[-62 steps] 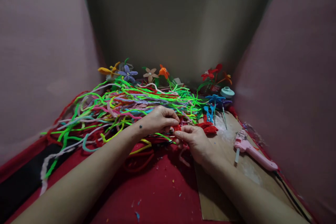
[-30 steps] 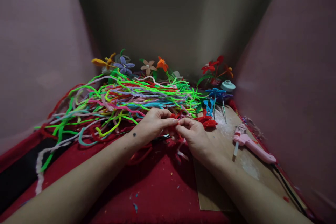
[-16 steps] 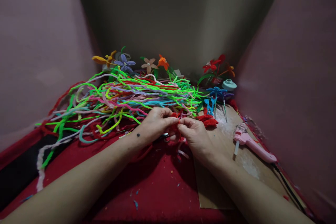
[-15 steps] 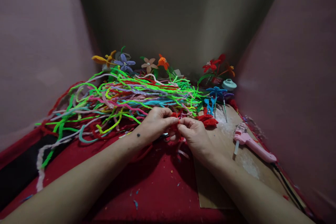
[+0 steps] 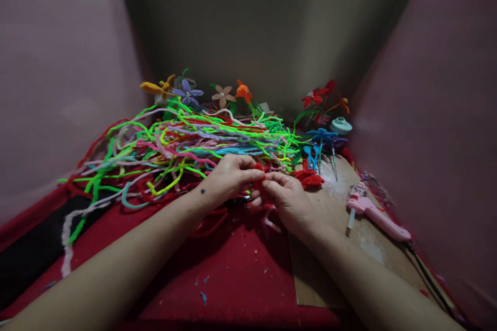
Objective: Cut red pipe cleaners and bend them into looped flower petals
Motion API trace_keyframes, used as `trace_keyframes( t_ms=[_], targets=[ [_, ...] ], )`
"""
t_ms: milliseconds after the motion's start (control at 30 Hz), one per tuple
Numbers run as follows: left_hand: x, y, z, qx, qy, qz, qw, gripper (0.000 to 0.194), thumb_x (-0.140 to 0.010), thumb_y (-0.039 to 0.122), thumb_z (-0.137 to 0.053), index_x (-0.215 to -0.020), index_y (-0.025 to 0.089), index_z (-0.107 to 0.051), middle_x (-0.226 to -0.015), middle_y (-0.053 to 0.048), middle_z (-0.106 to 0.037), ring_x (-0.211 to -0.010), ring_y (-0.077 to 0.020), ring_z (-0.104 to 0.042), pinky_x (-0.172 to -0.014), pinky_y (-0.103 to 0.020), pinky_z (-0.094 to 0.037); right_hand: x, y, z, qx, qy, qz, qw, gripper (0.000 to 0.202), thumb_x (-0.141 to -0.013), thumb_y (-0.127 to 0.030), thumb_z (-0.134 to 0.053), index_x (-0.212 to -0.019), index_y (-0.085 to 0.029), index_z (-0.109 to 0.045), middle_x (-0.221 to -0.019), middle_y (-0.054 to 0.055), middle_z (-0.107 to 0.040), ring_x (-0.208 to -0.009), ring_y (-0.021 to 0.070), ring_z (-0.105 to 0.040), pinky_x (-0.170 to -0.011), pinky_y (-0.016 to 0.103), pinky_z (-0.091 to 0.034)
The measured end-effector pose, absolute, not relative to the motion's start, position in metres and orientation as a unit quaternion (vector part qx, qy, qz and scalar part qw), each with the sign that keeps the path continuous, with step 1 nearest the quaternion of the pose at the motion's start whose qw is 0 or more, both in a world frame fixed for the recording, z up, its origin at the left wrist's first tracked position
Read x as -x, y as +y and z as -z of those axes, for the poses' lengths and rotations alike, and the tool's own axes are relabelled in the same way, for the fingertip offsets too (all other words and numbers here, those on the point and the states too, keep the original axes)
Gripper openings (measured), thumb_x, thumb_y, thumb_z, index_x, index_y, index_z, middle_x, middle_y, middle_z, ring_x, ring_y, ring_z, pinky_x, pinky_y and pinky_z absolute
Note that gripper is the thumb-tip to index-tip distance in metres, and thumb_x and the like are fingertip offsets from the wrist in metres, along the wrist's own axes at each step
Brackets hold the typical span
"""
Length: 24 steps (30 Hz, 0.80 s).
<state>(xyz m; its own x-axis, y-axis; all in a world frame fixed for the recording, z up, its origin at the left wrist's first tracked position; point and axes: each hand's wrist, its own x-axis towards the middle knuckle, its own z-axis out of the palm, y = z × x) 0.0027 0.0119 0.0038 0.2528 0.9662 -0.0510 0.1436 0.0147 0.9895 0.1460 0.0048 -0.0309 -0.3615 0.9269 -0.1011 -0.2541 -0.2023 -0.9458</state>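
Note:
My left hand (image 5: 232,176) and my right hand (image 5: 285,194) meet in front of the pile, fingertips almost touching. Between them is a red pipe cleaner (image 5: 259,167), pinched by thumb and fingers on both sides; most of it is hidden by the fingers. Just beyond my right hand, red pipe-cleaner petals (image 5: 311,180) lie on the edge of the cardboard. A big heap of pipe cleaners (image 5: 217,137) in green, pink, lilac, blue and red spreads behind my left hand.
A pink glue gun (image 5: 375,212) lies on the cardboard (image 5: 316,282) at right, its cord running toward me. Finished pipe-cleaner flowers (image 5: 187,94) stand along the back. A blue flower (image 5: 322,135) and a pale round container (image 5: 340,125) are at back right. Scraps dot the red cloth (image 5: 233,279).
The whole view has shifted slightly, with things appearing a little further right. Both hands keep their pinch on the red pipe cleaner with only small finger movement.

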Motion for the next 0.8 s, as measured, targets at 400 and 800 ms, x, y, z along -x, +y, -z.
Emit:
trace_keyframes(
  t_ms=[400, 800],
  targets=[
    [0.002, 0.014, -0.007, -0.604, 0.434, -0.317, 0.589, 0.018, -0.076, 0.031, -0.060, -0.072, 0.013, -0.058, -0.054, 0.002, -0.057, -0.042, -0.0047, -0.042, -0.041, -0.017, -0.025, -0.147, 0.009, 0.034, 0.340, -0.414, -0.733, 0.418, 0.014, -0.060, -0.017, -0.064, -0.071, -0.013, -0.058, -0.055, 0.002, -0.063, -0.044, 0.0110, -0.057, -0.043, 0.021, -0.043],
    [0.004, 0.012, -0.010, -0.643, 0.466, -0.310, 0.523, 0.022, -0.073, 0.035, -0.060, -0.072, 0.014, -0.058, -0.056, 0.004, -0.052, -0.045, -0.0055, -0.040, -0.042, -0.018, -0.027, -0.150, 0.006, 0.026, 0.381, -0.459, -0.690, 0.409, 0.017, -0.061, -0.023, -0.072, -0.069, -0.011, -0.062, -0.054, 0.001, -0.063, -0.042, 0.0097, -0.055, -0.044, 0.022, -0.043]
  ],
)
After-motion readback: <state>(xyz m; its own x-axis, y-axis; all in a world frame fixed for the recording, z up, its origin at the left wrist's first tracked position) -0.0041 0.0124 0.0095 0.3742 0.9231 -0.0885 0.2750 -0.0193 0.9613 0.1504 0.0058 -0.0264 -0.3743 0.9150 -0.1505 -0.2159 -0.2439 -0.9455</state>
